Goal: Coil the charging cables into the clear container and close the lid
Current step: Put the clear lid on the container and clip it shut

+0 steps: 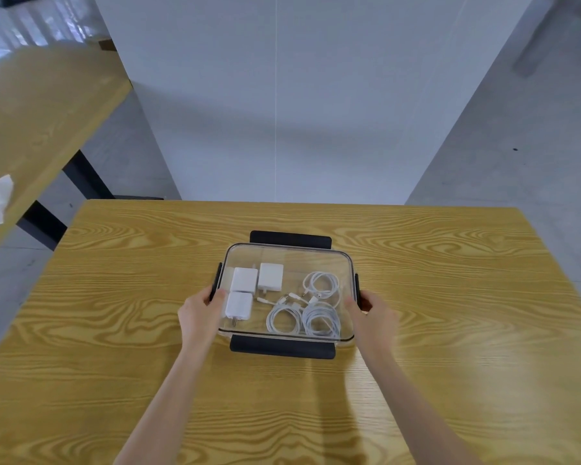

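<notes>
clear container (287, 255) lidded, white cables (304, 307) coiled inside | left hand (198, 313), right hand (371, 313) grip side latches

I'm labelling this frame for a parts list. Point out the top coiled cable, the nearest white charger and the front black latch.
top coiled cable (321, 284), head view, on its loop.
nearest white charger (238, 305), head view, on its top face.
front black latch (282, 347), head view, on its middle.

side latches: my left hand (200, 312) and right hand (369, 308) cover parts of both on the clear container (287, 255)
fingertips: mine, behind its walls, hidden
cable plugs (284, 299): too small to tell type
forearms: cut off below
</notes>
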{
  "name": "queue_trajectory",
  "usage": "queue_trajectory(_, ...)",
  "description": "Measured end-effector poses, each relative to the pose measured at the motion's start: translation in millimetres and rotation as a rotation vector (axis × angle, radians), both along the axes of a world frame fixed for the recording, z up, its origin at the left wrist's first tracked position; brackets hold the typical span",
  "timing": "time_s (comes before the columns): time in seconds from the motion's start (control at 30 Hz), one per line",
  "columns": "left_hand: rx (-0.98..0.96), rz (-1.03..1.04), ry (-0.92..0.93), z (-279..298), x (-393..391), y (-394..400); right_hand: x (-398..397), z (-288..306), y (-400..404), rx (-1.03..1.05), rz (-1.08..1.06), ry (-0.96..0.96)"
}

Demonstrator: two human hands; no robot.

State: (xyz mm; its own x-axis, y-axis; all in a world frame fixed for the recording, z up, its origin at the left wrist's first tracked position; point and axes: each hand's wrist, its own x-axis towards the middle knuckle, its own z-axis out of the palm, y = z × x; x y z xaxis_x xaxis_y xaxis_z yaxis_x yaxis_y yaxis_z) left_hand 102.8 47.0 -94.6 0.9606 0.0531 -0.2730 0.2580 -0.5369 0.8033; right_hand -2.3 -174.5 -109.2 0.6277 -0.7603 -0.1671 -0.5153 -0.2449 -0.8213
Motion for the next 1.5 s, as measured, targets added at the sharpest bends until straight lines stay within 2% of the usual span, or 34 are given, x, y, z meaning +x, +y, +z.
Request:
queue_trajectory(0.23, 0.084, -0.020, 0.065, -3.4, 7.2, 2.8, 2.9, 2.4, -5.6, 0.136, -0.110, -0.028)
queue_trajectory(0.4, 0.067, 0.001, 0.079, -5.9, 7.4, 1.2, 4.9, -1.9, -8.0, 0.188, -0.130, -0.038)
queue_trajectory(0.53, 0.061, -0.029, 0.088, 2.2, 8.8, 3.4, 7.7, -0.4, -13.2, 0.161, -0.086, 0.037)
queue_trajectory(0.6, 0.133, -0.112, 0.117, 5.6, 12.2, 3.4, 14.9, 3.9, -15.5, 0.123, -0.028, 0.107)
queue_trajectory(0.67, 0.234, -0.249, 0.154, 9.7, 12.5, 1.6, 26.9, 10.5, -16.7, -0.057, 0.064, 0.147)
queue_trajectory(0.73, 0.357, -0.464, 0.008, 13.4, 8.0, -0.7, 44.7, 19.7, -13.9, -0.296, 0.221, 0.112)
queue_trajectory(0.8, 0.431, -0.734, -0.154, 14.5, -2.7, -4.6, 64.7, 24.6, -10.5, -0.445, 0.418, 0.092)
queue_trajectory(0.9, 0.454, -0.934, -0.214, 4.7, -19.2, -12.1, 89.7, 16.2, -7.1, -0.572, 0.633, 0.133)
queue_trajectory(1.1, 0.499, -0.996, -0.281, -14.9, -30.9, -26.2, 108.9, 2.0, -2.6, -0.659, 0.783, 0.286)
queue_trajectory(1.33, 0.404, -0.935, -0.441, -31.0, -31.4, -23.8, 118.9, -0.2, -1.7, -0.564, 0.770, 0.307)
queue_trajectory(1.5, 0.517, -0.960, -0.609, -41.8, -34.2, -20.1, 122.9, -0.3, -1.5, -0.494, 0.718, 0.303)
